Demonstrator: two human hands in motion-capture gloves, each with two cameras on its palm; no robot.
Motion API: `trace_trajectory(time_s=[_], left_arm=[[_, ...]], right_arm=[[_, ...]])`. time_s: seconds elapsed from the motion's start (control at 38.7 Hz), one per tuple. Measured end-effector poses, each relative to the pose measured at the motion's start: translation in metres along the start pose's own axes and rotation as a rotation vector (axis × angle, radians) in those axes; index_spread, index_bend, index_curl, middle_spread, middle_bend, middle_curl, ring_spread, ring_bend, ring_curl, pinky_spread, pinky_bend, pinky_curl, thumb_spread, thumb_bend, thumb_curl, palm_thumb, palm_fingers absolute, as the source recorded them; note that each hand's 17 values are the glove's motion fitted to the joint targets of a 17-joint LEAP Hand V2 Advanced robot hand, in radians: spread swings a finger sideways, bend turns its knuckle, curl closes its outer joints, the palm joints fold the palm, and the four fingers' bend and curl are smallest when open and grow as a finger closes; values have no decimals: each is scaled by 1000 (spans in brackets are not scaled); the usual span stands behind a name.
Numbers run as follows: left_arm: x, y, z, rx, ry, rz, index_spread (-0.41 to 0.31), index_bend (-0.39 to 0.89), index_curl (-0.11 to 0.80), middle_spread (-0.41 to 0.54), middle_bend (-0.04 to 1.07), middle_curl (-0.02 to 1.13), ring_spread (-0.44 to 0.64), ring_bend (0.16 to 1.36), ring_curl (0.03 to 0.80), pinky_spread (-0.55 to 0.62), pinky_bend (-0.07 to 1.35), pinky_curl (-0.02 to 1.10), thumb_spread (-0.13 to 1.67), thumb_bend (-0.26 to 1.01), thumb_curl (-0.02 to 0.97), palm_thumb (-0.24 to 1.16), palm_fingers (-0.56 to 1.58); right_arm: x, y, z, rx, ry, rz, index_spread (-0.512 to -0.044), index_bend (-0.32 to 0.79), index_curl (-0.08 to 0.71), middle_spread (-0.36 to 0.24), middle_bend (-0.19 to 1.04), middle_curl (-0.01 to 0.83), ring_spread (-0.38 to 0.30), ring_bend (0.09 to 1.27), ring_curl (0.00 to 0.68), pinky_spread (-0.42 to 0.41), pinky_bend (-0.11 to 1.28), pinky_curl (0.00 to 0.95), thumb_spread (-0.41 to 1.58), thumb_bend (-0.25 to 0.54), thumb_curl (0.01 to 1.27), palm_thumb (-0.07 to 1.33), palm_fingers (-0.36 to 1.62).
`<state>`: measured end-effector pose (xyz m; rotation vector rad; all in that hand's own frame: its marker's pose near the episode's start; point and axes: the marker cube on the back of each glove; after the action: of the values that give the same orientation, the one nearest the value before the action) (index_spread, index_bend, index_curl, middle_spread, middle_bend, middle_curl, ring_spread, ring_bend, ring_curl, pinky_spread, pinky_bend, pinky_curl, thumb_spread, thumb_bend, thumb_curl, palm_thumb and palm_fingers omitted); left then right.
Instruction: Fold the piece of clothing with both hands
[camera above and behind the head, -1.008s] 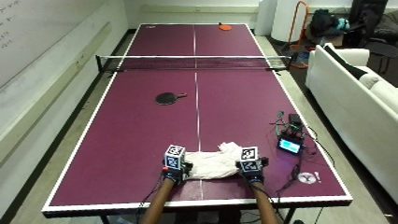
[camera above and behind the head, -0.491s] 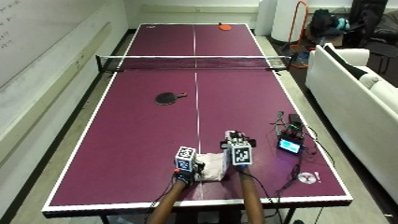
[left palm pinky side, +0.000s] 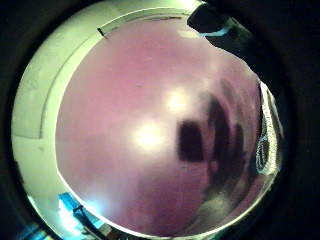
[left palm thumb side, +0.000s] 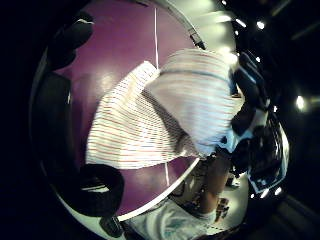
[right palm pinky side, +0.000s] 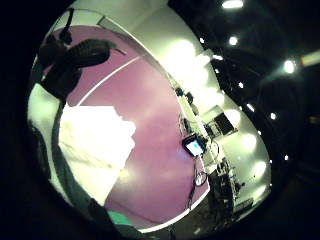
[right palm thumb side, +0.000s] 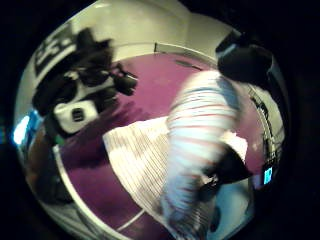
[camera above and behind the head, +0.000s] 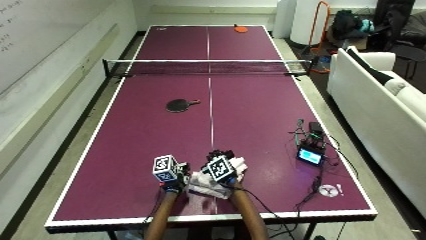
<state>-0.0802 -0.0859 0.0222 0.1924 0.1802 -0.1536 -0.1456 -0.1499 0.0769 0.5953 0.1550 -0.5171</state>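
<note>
Folding a striped garment (camera above and behind the head: 202, 188) on the purple counter (camera above and behind the head: 133, 125), at its near end and right across the white centre line (camera above and behind the head: 210, 115).

Holding one half of the garment up off the counter with the right hand (camera above and behind the head: 225, 172), just right of the centre line. Curling the fingers (right palm thumb side: 243, 57) round the raised fold and pinching the cloth from both sides, as the right thumb side palm view and the left thumb side palm view both show. Leaving the lower layer spread flat across the line, probably so that the lifted half can come down squarely on top and halve the width.

Placing the left hand (camera above and behind the head: 174, 184) just left of the centre line, beside the flat layer's edge, most likely to steady that layer or to catch the incoming edge. Looking mostly at bare counter from its little finger side, with only a sliver of cloth at the rim. Not telling, from any view, whether this hand is open, or gripping or touching the cloth.

Working well clear of the black paddle (camera above and behind the head: 181, 105), which is lying left of the centre line further up, and of the small screen (camera above and behind the head: 311, 156) with its cables, well to the right of the line. Judging the fold as partly done, with the raised half not yet laid down.
</note>
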Motion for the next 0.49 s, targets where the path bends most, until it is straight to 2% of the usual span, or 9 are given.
trace_trajectory(time_s=[0.03,0.1,0.21,0.31,0.39,0.49], left_arm=[[-3,1,-4,15,-4,-2,-118,145,361,-107,419,410,115,494,300,425,144,276,1608,131,165,192,543],[-4,4,-17,50,19,0,-120,151,363,-120,415,415,103,500,305,420,146,270,1607,148,173,212,545],[-2,-1,-20,29,40,26,-121,154,363,-121,377,413,90,514,312,417,157,266,1607,173,182,241,531],[-5,-24,10,-23,13,75,-122,158,363,-124,353,408,82,517,315,410,159,263,1608,199,193,271,542],[9,-22,-1,-59,-26,111,-122,157,363,-126,342,407,79,515,316,408,159,260,1607,213,198,281,543],[28,-19,-13,-102,-83,121,-129,155,364,-117,294,399,93,502,315,406,192,270,1581,200,198,252,527]], right_arm=[[-3,2,1,-22,-7,11,-361,164,375,-308,146,340,-354,273,367,-120,377,365,1023,-102,328,843,919],[-4,6,-1,-46,-23,41,-362,99,359,-301,165,345,-335,299,386,-94,390,381,1000,-83,315,770,863],[29,12,-11,-107,131,94,-368,107,325,-290,181,350,-316,312,380,-80,374,368,1029,-22,321,796,883],[60,22,-23,-289,172,181,-367,156,333,-284,192,358,-286,291,372,-43,317,354,1088,-20,321,795,889],[80,27,-31,-437,162,257,-370,153,337,-272,192,365,-262,276,371,-15,298,351,1133,-26,312,758,876],[107,38,-66,-611,93,355,-376,112,333,-232,149,354,-189,260,381,68,324,370,1180,-26,302,725,666]])
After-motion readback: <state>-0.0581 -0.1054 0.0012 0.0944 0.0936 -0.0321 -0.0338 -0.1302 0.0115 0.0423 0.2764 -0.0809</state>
